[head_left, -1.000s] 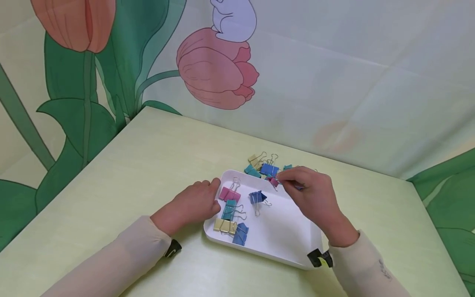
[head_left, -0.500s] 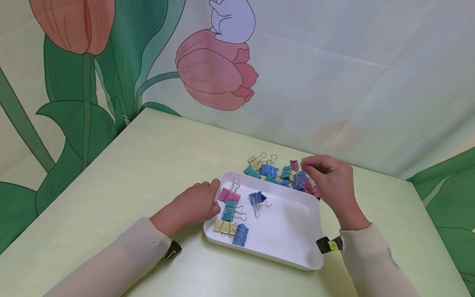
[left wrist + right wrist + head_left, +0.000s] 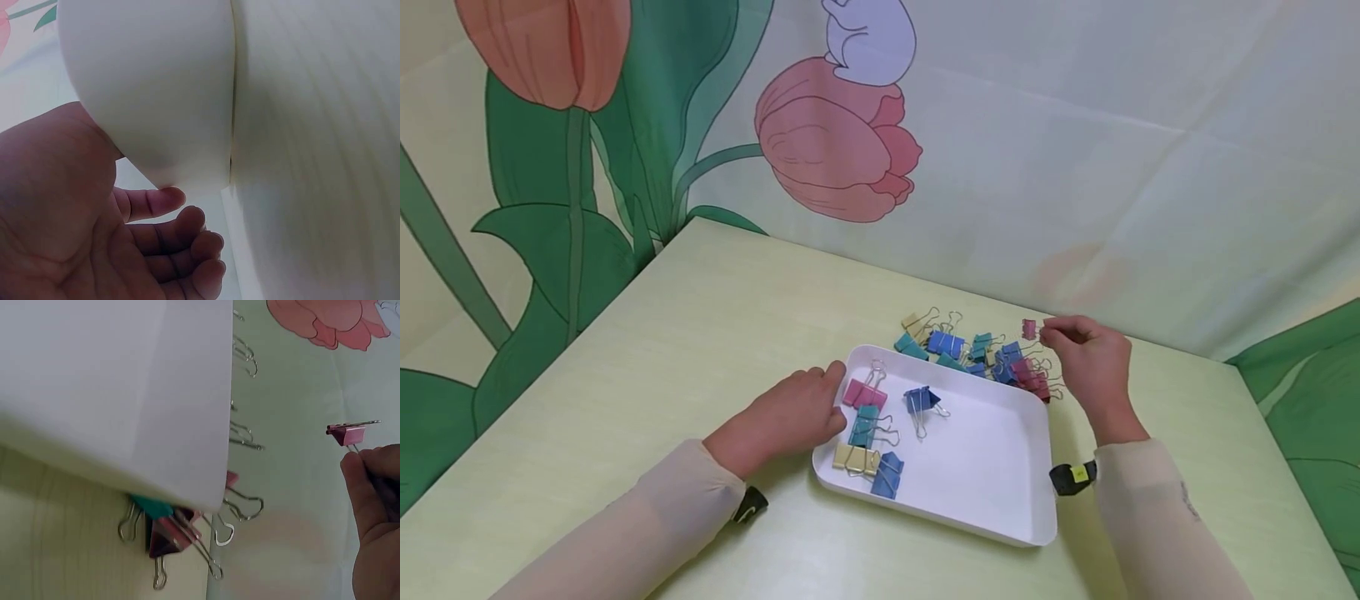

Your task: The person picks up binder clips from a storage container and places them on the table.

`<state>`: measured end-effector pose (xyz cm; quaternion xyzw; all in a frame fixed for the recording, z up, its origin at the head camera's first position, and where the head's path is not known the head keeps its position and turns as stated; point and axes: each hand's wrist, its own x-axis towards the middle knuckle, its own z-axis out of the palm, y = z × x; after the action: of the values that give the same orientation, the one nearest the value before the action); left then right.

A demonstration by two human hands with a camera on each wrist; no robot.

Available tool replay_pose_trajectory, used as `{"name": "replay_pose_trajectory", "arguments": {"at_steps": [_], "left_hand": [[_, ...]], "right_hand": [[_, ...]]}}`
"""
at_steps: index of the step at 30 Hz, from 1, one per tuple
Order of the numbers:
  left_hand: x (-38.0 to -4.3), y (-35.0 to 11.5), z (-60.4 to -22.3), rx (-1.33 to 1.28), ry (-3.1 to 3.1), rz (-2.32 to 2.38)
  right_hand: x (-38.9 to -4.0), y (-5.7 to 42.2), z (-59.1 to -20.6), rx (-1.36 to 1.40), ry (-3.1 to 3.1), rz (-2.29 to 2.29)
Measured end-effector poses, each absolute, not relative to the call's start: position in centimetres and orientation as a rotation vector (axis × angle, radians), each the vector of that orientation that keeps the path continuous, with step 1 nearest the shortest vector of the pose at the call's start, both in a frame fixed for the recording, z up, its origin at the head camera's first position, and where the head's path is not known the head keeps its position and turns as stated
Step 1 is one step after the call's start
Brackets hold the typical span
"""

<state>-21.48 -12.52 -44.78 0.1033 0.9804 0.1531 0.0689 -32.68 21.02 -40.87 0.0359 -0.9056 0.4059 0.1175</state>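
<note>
My right hand (image 3: 1093,362) pinches a small pink binder clip (image 3: 1028,329) by its wire handle, raised behind the far right corner of the white tray (image 3: 958,521). In the right wrist view, the pink clip (image 3: 351,434) points away from the fingertips. My left hand (image 3: 790,412) grips the tray's left rim, its thumb over the edge; the left wrist view has the fingers against the outer wall. Along the tray's left side lie a pink clip (image 3: 865,394), a teal clip (image 3: 865,426), a yellow clip (image 3: 850,457) and a blue clip (image 3: 887,476). A dark blue clip (image 3: 918,400) sits apart from them.
Behind the tray's far wall, a loose heap of binder clips in several colours spreads across the table, including a blue clip (image 3: 945,343) and a yellow clip (image 3: 917,323). A printed curtain (image 3: 1075,167) hangs along the back edge of the table (image 3: 737,300).
My right hand has moved right and away from above the tray, carrying the pink clip past the heap. The heap is now more exposed. My left hand and the tray stay nearly still.
</note>
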Motion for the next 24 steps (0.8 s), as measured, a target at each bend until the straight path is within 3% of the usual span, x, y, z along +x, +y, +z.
{"name": "replay_pose_trajectory", "arguments": {"at_steps": [24], "left_hand": [[-21.3, -12.6, -44.6, 0.321, 2.959, 0.481]], "right_hand": [[-34.4, 22.1, -42.2, 0.093, -2.969, 0.953]]}}
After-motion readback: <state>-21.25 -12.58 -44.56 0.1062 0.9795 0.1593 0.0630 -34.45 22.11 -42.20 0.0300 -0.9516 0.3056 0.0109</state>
